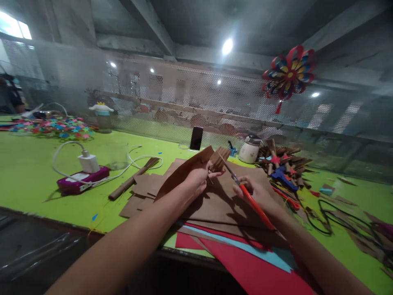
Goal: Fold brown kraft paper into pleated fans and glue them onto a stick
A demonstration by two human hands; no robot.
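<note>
My left hand (198, 180) is closed around a piece of brown paper (218, 159), whose pleated end sticks up past the fingers. A wider curled sheet of brown paper (184, 170) rises beside that hand; whether it belongs to the same piece I cannot tell. In my right hand (254, 190) is a pair of scissors (256, 207) with orange handles, blades pointing up and left towards the pleated paper. The blade tips are at or very near its edge. Under both hands lies a stack of brown paper sheets (211, 209), with red paper (251, 262) and light blue paper below it.
A rolled brown paper stick (132, 180) lies to the left, near a purple power strip (82, 180) with a white charger. A phone (196, 138) stands behind. On the right are a blue glue gun (284, 178), a black cord (319, 225) and bundled paper sticks. Paper stars (58, 128) lie far left.
</note>
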